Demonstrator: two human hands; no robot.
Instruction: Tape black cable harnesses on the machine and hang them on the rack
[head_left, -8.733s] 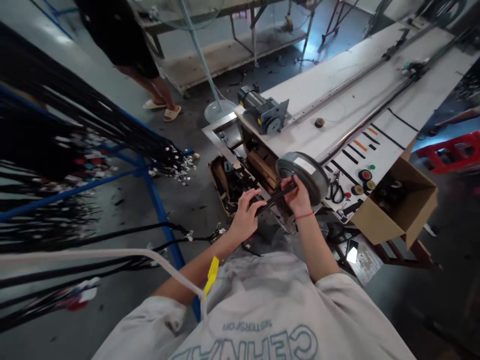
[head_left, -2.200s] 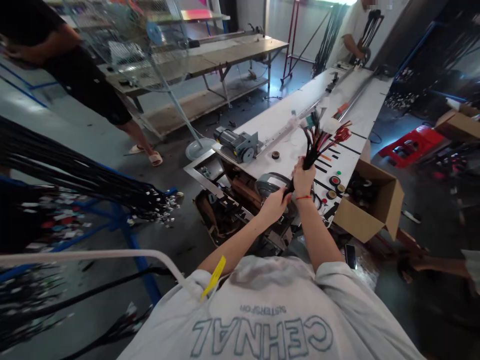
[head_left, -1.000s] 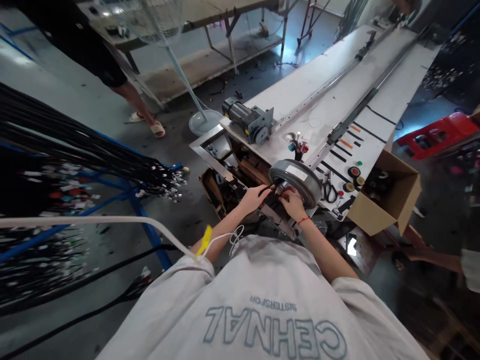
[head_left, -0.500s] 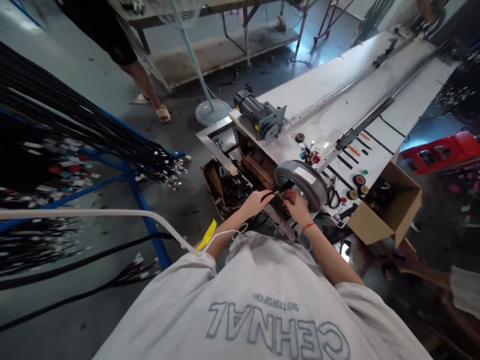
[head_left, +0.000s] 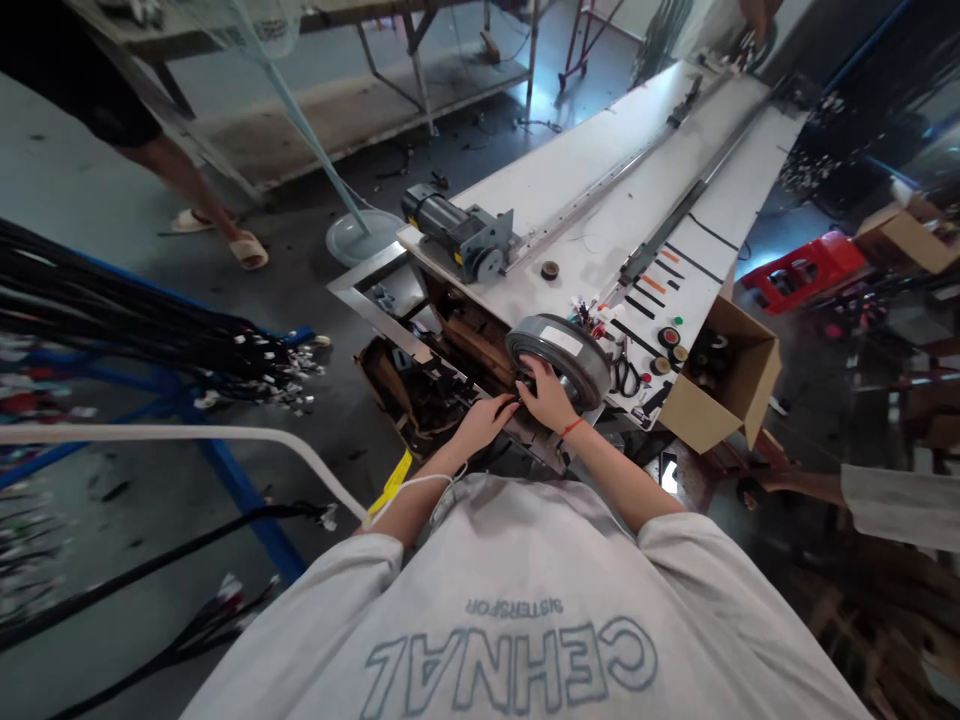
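My left hand (head_left: 486, 422) is closed, its thumb and fingers pinching a thin black cable (head_left: 510, 404) at the table's near edge. Close beside it on the right, my right hand (head_left: 549, 398) is bent round the same dark bundle, fingers reaching in front of the ring's opening; part of what it grips is hidden. A large grey ring (head_left: 592, 362) with a white label stands upright right behind my right hand. Scissors (head_left: 624, 376) with black handles lie to the right of the ring, and a small cluster of coloured connectors (head_left: 585, 316) sits behind it.
A long white worktable (head_left: 540, 190) runs away, carrying a motor (head_left: 442, 220), metal rails and tape rolls (head_left: 669, 337). An open cardboard box (head_left: 705, 410) stands right. Black cable bundles (head_left: 150, 310) hang on a blue rack at left. Another person's leg (head_left: 180, 180) shows upper left.
My right hand has moved up and left against the ring's opening, its fingers reaching further. My hands are closer together, and the cable stretch between them is mostly covered. The view has turned right.
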